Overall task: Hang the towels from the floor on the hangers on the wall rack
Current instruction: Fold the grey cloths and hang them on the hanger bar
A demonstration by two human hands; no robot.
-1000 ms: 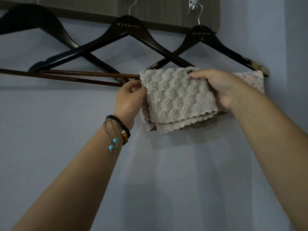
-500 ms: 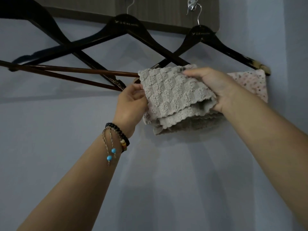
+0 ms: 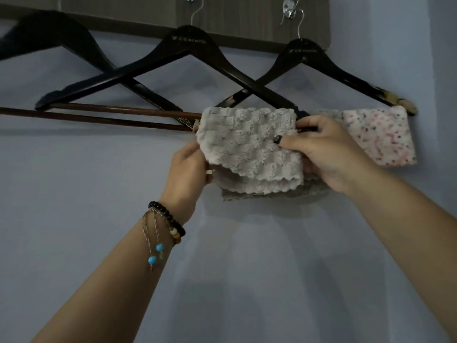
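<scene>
A beige waffle-textured towel hangs folded over the bottom bar of the right dark hanger. My left hand pinches the towel's left edge. My right hand grips its right edge, thumb on the front layer. A white towel with pink and dark speckles is draped on the same bar at its right end. The middle hanger and the left hanger hang from the wall rack with bare brown bars.
The rack is a wood-grain board with metal hooks high on a pale blue wall. The three hangers overlap and cross each other. Beaded bracelets circle my left wrist.
The towel's front layer has been pulled lower over the bar, and my right hand has slid from the towel's top down to its right edge. The hangers have swung slightly.
</scene>
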